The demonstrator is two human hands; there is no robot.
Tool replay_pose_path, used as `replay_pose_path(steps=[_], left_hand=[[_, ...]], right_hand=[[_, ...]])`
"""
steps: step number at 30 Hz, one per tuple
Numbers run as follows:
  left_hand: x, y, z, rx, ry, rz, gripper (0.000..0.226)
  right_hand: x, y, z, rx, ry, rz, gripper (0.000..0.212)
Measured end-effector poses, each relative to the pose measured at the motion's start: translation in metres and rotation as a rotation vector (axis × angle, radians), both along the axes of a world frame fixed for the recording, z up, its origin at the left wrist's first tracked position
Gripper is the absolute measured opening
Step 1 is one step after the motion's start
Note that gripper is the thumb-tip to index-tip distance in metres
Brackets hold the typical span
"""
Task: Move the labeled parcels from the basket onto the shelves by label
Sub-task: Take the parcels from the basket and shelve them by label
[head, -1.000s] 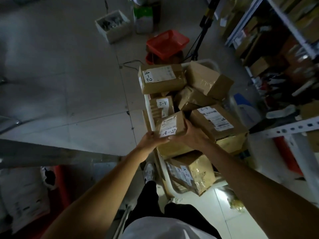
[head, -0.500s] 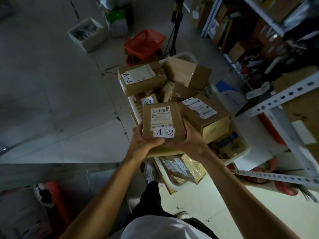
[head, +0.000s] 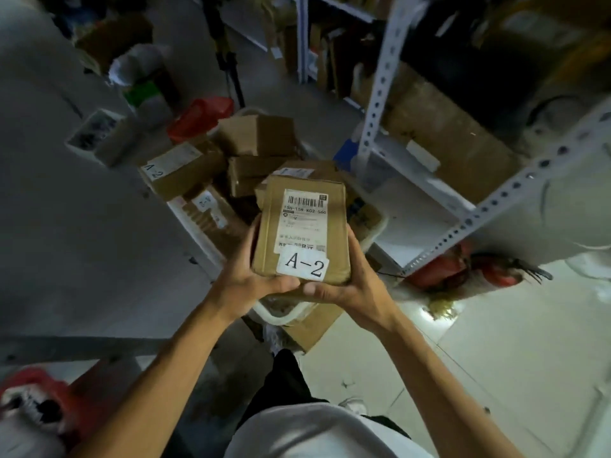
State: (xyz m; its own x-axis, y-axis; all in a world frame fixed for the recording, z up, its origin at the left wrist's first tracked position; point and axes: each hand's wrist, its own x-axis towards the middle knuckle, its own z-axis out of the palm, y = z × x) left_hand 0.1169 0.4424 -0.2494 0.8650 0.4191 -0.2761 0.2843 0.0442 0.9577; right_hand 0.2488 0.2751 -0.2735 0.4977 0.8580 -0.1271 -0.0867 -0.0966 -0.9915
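I hold a flat brown parcel [head: 304,226] with a barcode sticker and a white "A-2" label, face up, above the basket. My left hand [head: 244,279] grips its left near corner and my right hand [head: 347,285] grips its right near corner. Below it the white basket [head: 377,233] is piled with several cardboard parcels; one at the left [head: 185,166] also reads "A-2". The white perforated-steel shelves [head: 496,206] stand to the right, with boxes on them.
A red basket [head: 198,117] and a white crate [head: 99,133] sit on the grey floor beyond the pile. A tripod leg [head: 228,61] stands behind. Red objects [head: 463,269] lie under the shelf. A cardboard box [head: 310,325] leans against the basket's near end.
Both hands have lifted the A-2 parcel out of the pile and raised it closer to me, label up. My view has swung right toward the shelves.
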Motion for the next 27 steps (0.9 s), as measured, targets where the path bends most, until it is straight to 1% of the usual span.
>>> replay_pose_path(steps=[3, 6, 8, 10, 12, 17, 19, 21, 23, 27], left_hand=[[0.015, -0.046, 0.007, 0.018, -0.018, -0.127, 0.099], [0.032, -0.088, 0.008, 0.036, -0.020, -0.206, 0.106], [0.048, -0.119, 0.007, 0.033, -0.007, -0.285, 0.112], [0.064, -0.151, 0.006, 0.059, 0.003, -0.362, 0.115], [0.084, -0.184, 0.006, 0.102, -0.014, -0.440, 0.115], [0.129, -0.267, 0.009, 0.166, -0.103, -0.685, 0.118], [0.144, -0.301, 0.014, 0.179, -0.142, -0.812, 0.115], [0.157, -0.333, 0.018, 0.171, -0.168, -0.947, 0.117], [0.170, -0.365, 0.019, 0.153, -0.182, -1.076, 0.121], [0.191, -0.434, 0.020, 0.109, -0.245, -1.343, 0.116]], right_hand=[[-0.001, -0.058, -0.003, 0.009, 0.064, -0.130, 0.111], [-0.001, -0.108, -0.002, 0.040, 0.036, -0.232, 0.112], [0.002, -0.146, 0.002, 0.053, -0.021, -0.315, 0.109], [0.004, -0.187, 0.008, 0.045, -0.033, -0.398, 0.107], [0.007, -0.227, 0.012, 0.041, -0.028, -0.489, 0.105], [-0.009, -0.314, 0.019, 0.034, -0.052, -0.773, 0.092], [-0.019, -0.344, 0.021, 0.006, -0.056, -0.893, 0.100], [-0.030, -0.370, 0.022, -0.011, -0.062, -1.026, 0.110], [-0.041, -0.395, 0.025, -0.037, -0.064, -1.161, 0.113], [-0.066, -0.440, 0.029, -0.125, -0.087, -1.421, 0.114]])
